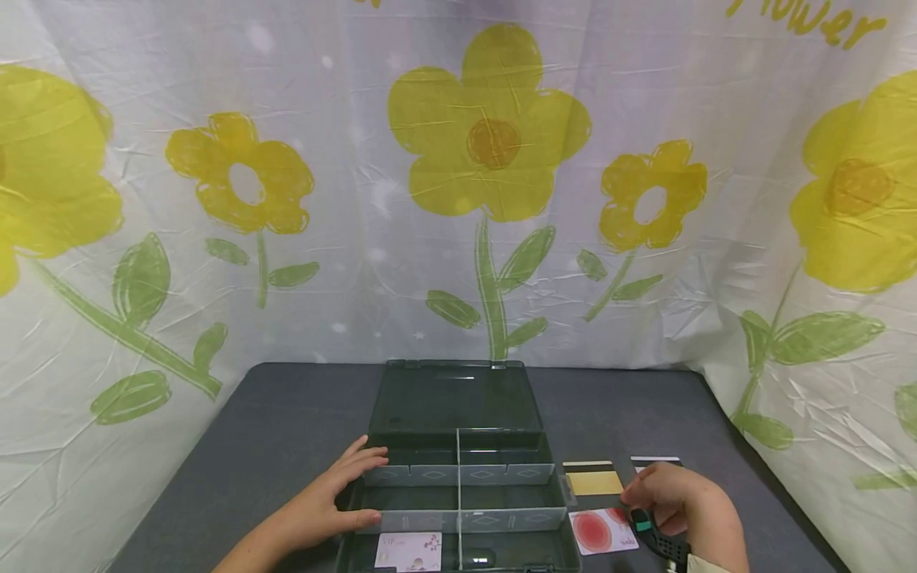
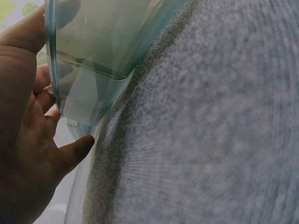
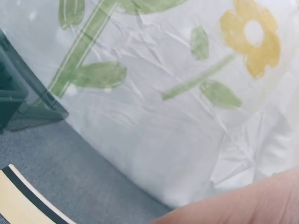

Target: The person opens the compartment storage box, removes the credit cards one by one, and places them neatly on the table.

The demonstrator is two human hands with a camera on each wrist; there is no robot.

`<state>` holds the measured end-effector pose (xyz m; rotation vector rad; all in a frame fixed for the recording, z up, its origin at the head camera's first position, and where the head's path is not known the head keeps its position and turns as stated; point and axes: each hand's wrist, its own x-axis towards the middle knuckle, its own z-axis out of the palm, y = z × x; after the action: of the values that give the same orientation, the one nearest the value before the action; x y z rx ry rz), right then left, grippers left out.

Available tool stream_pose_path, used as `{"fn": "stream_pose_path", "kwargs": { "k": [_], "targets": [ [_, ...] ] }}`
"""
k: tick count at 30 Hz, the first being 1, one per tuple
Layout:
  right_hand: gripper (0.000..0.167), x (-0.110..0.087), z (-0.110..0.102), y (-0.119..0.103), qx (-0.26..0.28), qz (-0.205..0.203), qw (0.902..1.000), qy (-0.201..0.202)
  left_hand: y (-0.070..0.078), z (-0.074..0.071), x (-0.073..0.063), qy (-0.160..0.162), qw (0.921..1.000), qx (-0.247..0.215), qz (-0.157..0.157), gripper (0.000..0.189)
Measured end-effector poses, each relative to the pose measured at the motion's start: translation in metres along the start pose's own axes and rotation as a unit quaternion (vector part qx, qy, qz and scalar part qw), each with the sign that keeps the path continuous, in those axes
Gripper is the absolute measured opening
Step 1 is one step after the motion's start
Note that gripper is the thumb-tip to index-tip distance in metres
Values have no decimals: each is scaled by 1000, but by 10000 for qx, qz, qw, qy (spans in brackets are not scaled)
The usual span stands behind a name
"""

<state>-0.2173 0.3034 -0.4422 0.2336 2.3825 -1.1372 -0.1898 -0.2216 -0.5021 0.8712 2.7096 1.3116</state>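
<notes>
A dark translucent divider box (image 1: 458,497) stands on the table with its lid (image 1: 454,398) raised at the back. My left hand (image 1: 344,493) rests at the box's left side, fingers spread along the rim and thumb extended over a compartment; the left wrist view shows this hand (image 2: 37,140) beside the clear wall. A pink VIP card (image 1: 408,551) lies in the front left compartment. My right hand (image 1: 677,497) is bent down over the cards at the right, partly covering a white striped card (image 1: 655,459). Its fingertips are near a red-and-white card (image 1: 603,532); whether they pinch one is hidden.
A gold card with a dark stripe (image 1: 595,481) lies right of the box. The grey table (image 1: 286,422) meets a white flowered curtain (image 1: 344,302) behind and at both sides. My right wrist wears a black band (image 1: 659,541).
</notes>
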Motion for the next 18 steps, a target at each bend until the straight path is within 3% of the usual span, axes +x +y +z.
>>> {"fn": "stream_pose_path", "kwargs": {
  "k": [6, 13, 18],
  "targets": [
    [15, -11, -3, -12, -9, -126, 9996, 245, 1, 0, 1, -68, 9999, -75, -43, 69],
    [21, -23, -10, -28, -367, -814, 9952, 406, 3, -1, 0, -117, 9998, -162, -40, 69],
    [23, -34, -8, -41, -252, -1158, 9905, 700, 3, -1, 0, -117, 9996, -242, -11, 68]
  ]
}}
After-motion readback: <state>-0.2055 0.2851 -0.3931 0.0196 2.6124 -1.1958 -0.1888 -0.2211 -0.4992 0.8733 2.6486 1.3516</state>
